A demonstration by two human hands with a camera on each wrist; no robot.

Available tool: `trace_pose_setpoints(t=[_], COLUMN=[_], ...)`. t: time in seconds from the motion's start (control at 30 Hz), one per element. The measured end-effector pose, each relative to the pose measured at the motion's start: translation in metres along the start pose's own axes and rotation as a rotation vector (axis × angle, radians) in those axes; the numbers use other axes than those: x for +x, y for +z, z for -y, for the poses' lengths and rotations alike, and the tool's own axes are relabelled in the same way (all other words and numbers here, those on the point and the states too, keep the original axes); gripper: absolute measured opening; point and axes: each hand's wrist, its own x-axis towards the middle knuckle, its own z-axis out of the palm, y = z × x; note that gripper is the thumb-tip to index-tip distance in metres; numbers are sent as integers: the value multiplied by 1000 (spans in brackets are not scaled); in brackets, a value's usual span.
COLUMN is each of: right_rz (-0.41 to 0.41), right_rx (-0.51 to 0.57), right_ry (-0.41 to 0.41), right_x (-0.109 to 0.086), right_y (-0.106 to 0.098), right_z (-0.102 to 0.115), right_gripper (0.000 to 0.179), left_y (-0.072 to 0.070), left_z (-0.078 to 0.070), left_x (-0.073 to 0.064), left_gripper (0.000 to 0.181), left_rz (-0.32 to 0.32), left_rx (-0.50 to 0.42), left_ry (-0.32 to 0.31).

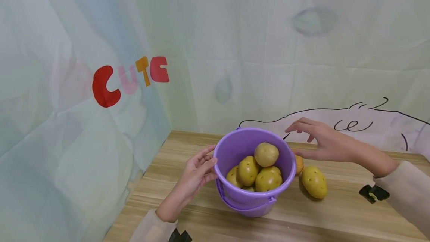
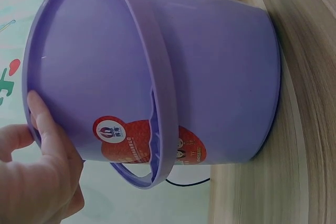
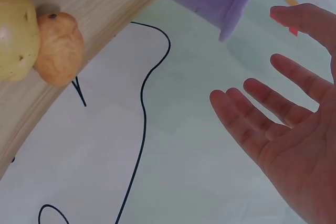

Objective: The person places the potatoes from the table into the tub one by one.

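Observation:
A purple bucket stands on the wooden table with several yellow-brown potatoes inside, one paler potato on top. My left hand holds the bucket's left rim; in the left wrist view, the fingers of this hand lie at the rim's edge. My right hand, with nothing in it, is raised just right of the bucket, fingers apart and slightly bent. Below it lie another potato and a smaller orange, lumpy thing, side by side and partly behind the bucket in the head view.
The bucket's purple handle hangs down its side, near a red label. Behind the wooden table hangs a pale printed cloth with coloured letters on the left and black line drawings at the back.

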Motion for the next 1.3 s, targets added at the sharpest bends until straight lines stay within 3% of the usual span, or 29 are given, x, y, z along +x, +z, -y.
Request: trace_pose_setpoints(t=[0.4,0.8,1.3], right_rz=[15,73,104], right_rx=[-46,-48,-97], right_ry=[104,200,202], right_x=[-25,-52,-85], right_y=[0,19,53], right_z=[-14,-30,-47], right_gripper=[42,44,49], left_y=[2,1,1], left_z=[-2,-2,-1], left_x=[1,1,0], left_gripper=[53,54,55], left_rz=[11,9,4], left_rx=[-1,6,-6], left_ry=[7,-1,-5])
